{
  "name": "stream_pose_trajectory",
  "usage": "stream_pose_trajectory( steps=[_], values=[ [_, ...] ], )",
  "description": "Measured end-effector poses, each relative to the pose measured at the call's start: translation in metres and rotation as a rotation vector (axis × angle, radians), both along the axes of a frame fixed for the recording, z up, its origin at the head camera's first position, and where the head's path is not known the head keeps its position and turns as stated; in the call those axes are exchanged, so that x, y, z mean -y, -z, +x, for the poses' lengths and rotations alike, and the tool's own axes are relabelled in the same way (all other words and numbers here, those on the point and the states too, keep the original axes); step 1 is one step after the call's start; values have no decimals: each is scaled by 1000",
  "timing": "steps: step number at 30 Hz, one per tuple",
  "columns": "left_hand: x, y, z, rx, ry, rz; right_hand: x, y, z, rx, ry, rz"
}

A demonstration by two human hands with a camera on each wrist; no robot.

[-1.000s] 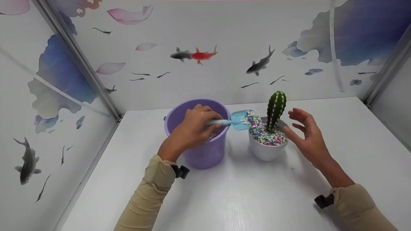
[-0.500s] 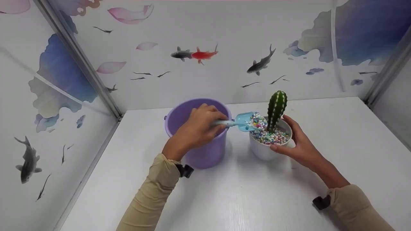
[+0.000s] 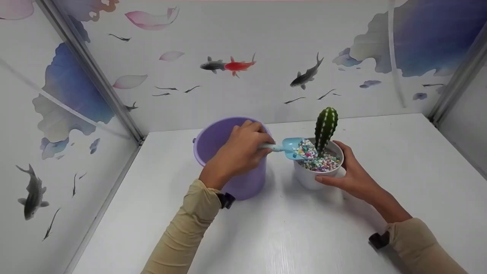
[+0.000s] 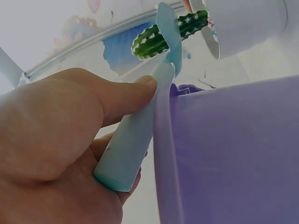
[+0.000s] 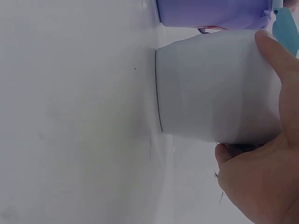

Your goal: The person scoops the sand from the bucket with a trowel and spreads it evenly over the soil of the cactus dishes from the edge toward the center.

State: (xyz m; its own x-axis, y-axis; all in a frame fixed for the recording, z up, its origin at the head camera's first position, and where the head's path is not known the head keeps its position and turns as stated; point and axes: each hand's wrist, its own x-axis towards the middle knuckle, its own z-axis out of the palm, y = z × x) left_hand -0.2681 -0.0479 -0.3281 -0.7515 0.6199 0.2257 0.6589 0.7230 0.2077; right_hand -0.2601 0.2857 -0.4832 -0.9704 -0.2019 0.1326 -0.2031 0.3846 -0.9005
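Observation:
My left hand (image 3: 245, 150) grips the handle of a light blue toy shovel (image 4: 135, 135) above the purple bucket's (image 3: 245, 182) right side. The shovel's blade (image 3: 290, 146) carries a heap of multicoloured pebbles (image 3: 305, 149) and overlaps the left rim of a white pot (image 3: 310, 179) in the head view. Inside that pot a green cactus (image 3: 326, 127) stands upright among more coloured pebbles (image 3: 327, 163). My right hand (image 3: 355, 177) holds the pot from the right, thumb on its front and fingers round the back. In the right wrist view the pot's wall (image 5: 210, 88) fills the middle.
Everything stands on a white table (image 3: 281, 236). A back wall (image 3: 262, 30) printed with fish and petals rises behind it, and a left panel (image 3: 23, 125) borders the side. The bucket sits left of the pot with a narrow gap between.
My right hand has come from beside the pot to hold it. My left hand has moved the loaded shovel a little to the right, further over the pot.

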Motion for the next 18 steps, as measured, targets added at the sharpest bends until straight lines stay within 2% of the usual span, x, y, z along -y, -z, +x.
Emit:
stream_pose_trajectory(
  steps=[13,18],
  values=[
    [-7,1,2,18,-6,-20,14,-2,7,-23,107,58],
    [-10,1,4,18,-2,-39,22,-2,10,-40,152,47]
  ],
)
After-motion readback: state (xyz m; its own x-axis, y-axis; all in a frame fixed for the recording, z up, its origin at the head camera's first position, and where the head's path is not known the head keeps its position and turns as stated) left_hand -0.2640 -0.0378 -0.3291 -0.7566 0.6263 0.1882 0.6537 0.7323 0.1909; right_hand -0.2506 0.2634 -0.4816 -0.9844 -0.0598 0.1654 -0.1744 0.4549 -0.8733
